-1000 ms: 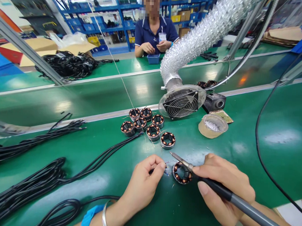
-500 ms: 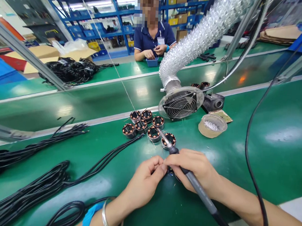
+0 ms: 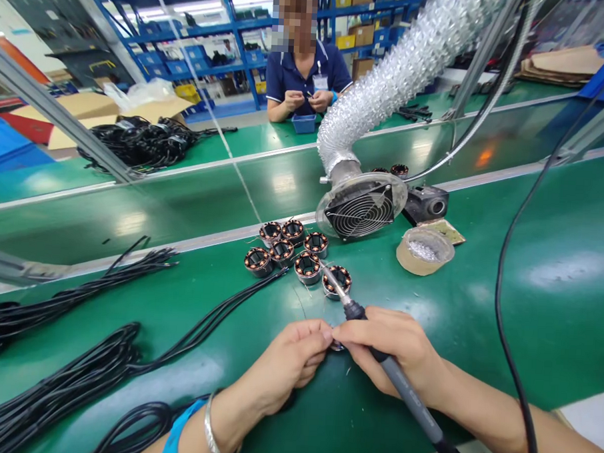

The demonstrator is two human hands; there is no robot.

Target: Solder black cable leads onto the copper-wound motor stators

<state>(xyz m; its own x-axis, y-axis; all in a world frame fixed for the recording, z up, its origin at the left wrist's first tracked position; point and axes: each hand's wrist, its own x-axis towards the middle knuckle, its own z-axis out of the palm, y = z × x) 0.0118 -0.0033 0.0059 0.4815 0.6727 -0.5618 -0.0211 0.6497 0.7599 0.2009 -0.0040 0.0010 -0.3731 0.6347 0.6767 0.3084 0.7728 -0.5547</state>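
My right hand (image 3: pixel 401 348) is wrapped around a soldering iron (image 3: pixel 409 385), its metal tip pointing away from me over a stator. My left hand (image 3: pixel 296 360) is closed in a pinch, its fingertips meeting those of my right hand. A small shiny part (image 3: pixel 337 346) peeks out beneath the fingertips; most of it is hidden, and I cannot make out what the left fingers grip. Just beyond the hands stand several ring-shaped motor stators (image 3: pixel 307 268) with copper windings and thin loose wire ends. The nearest stator (image 3: pixel 336 282) lies partly behind the iron's tip.
Bundles of black cable (image 3: pixel 75 383) lie at the left. A fume extractor (image 3: pixel 362 212) on a silver duct (image 3: pixel 388 77) hangs behind the stators. To its right are a round tub (image 3: pixel 425 258) and a black iron holder (image 3: pixel 428 204). Opposite sits a co-worker (image 3: pixel 306 80).
My hands have shifted slightly toward me, and the iron has come a little right and down. My left fingers have curled in more. The co-worker's hands have lifted from the blue bin.
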